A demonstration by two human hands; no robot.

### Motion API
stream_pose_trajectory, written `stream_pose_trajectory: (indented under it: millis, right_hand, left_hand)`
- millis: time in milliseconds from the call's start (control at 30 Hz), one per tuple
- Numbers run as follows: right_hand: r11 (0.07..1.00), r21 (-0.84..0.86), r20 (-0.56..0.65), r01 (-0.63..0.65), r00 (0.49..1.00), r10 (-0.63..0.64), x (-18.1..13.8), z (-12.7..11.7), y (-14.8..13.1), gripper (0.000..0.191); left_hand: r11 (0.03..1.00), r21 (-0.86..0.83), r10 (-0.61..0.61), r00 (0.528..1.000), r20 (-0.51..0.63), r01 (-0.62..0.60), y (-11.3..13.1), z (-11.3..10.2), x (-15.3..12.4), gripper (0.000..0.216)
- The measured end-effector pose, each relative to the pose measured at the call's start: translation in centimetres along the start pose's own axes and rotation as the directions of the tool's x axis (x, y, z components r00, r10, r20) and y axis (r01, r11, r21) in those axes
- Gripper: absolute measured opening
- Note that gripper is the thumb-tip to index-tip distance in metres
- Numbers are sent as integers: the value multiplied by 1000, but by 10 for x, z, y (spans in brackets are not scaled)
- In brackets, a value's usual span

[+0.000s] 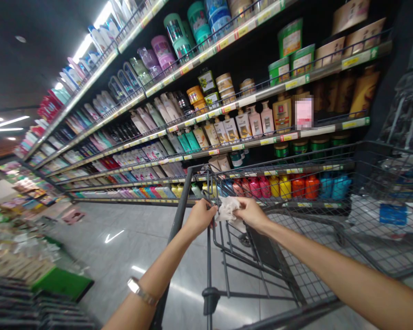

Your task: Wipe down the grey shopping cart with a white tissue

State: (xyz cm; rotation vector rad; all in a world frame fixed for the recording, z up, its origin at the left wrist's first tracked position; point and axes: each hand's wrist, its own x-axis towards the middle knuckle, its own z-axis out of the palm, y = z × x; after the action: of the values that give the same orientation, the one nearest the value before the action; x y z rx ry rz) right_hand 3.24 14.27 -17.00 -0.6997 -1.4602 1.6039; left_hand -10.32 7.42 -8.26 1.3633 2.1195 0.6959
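Note:
A dark metal shopping cart (254, 293) fills the lower middle and right of the view. My right hand (253, 214) is closed on a crumpled white wipe (229, 208), pressing it near the wire frame at the cart's far rear corner. Just left of the wipe, my left hand (202, 217) has its fingers curled round a thin bar of the same frame. The left wrist wears a metal watch (141, 290). The cart's handle bar (179, 220) runs along the left side of my left hand. The fingertips of both hands are partly hidden.
Long shelves (158, 160) of bottles, tubs and jars stretch along the far side of the cart. Bright bottles (278, 186) line the bottom shelf behind the basket. Stacked dark crates and a green box (60, 284) stand at lower left, across the grey tiled floor (113, 256).

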Motion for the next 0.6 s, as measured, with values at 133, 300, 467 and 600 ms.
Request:
stream_pose_trajectory:
  millis: [133, 300, 467, 600]
  right_hand:
    - [940, -228, 79, 253, 967, -241, 1, -1, 9, 37]
    - [804, -501, 199, 319, 947, -252, 3, -18, 27, 31]
    - [691, -673, 221, 263, 963, -152, 5, -32, 33, 14]
    - [720, -637, 104, 276, 956, -274, 12, -31, 19, 19]
  left_hand:
    - [1000, -3, -6, 1000, -9, 6, -1, 1, 2, 12]
    - [1000, -15, -21, 1000, -13, 21, -1, 2, 3, 12]
    - [1000, -17, -25, 1000, -8, 25, -1, 1, 3, 14]
    - [1000, -16, -22, 1000, -12, 22, -2, 1, 3, 14]
